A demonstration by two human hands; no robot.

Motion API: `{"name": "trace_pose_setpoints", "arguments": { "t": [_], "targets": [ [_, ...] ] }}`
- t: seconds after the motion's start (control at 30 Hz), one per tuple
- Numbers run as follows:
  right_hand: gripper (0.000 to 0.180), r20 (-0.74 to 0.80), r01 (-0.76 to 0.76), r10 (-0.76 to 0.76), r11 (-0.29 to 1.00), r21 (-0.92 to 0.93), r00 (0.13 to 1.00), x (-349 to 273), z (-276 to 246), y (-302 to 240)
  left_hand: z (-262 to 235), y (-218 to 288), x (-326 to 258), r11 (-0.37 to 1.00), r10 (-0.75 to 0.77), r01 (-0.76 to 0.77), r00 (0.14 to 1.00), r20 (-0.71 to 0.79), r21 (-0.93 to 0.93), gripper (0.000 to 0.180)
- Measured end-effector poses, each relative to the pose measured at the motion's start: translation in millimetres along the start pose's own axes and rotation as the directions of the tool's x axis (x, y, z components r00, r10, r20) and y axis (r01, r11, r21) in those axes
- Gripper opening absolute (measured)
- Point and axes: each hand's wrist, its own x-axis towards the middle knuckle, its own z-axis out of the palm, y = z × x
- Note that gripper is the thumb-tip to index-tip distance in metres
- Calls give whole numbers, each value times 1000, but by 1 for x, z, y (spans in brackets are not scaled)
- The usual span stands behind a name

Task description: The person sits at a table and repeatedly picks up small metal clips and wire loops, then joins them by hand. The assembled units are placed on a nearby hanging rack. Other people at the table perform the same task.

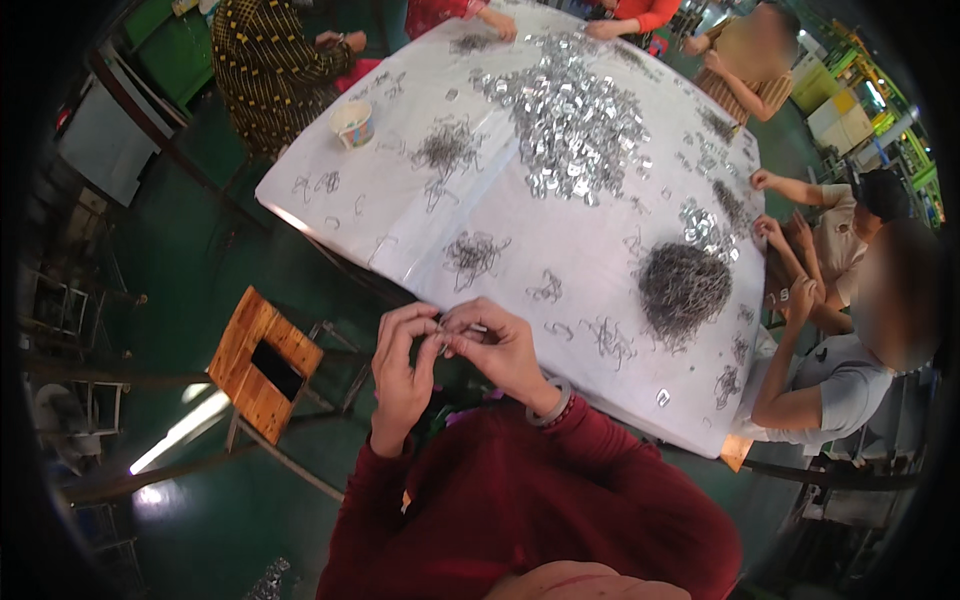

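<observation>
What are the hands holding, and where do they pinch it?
A small metal piece, pinched between the fingertips of both hands, left and right. Which part cannot be told.

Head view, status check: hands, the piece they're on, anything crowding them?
Left hand and right hand together, fingertips pinching a small silvery metal piece. White-covered table edge just beyond. Nothing crowding either grip.

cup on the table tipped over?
No: the paper cup stands upright near the far left edge of the white table, open mouth up.
</observation>
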Motion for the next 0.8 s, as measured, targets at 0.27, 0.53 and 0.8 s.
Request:
{"name": "trace_pose_setpoints", "arguments": {
  "t": [0.27,0.53,0.8],
  "targets": [
    [18,157,28,2,982,-188,988,10,-25,-17,1,-12,-1,964,-63,76,996,57,-255,5],
    [23,-311,-10,-198,829,-559,929,99,-210,21,2,-23,-9,950,-124,116,992,-6,-291,9],
    [37,-70,-99,-294,-84,-991,953,167,-366,58,-4,-21,-11,962,-93,84,995,-20,-259,8]
  ]
}}
